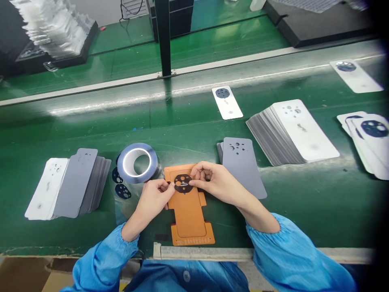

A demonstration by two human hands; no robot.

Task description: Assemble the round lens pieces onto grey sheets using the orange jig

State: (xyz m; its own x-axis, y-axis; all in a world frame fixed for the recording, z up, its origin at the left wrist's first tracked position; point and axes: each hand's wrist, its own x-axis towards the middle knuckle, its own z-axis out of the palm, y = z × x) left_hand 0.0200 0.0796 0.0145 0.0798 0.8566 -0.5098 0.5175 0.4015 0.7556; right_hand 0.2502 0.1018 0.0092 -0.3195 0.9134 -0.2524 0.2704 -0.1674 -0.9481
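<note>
An orange fixture plate (189, 215) lies on the green work surface in front of me. Over its upper part is a dark round sticker (183, 183) with several holes. My left hand (154, 198) pinches the sticker's left edge between thumb and finger. From the other side, my right hand (217, 181) has its thumb and fingertips closed at the sticker's right edge. A roll of blue-edged tape (138, 162) lies just beyond my left hand, and more dark round stickers (122, 191) on clear film sit beside it.
Fanned grey and white panels (74, 182) lie at the left. Grey panels (244, 166) rest right of the fixture, with a larger white-topped stack (306, 129) behind. Single panels (231, 107) and overlapping ones (375, 150) lie farther off. A black post (165, 44) stands at the back.
</note>
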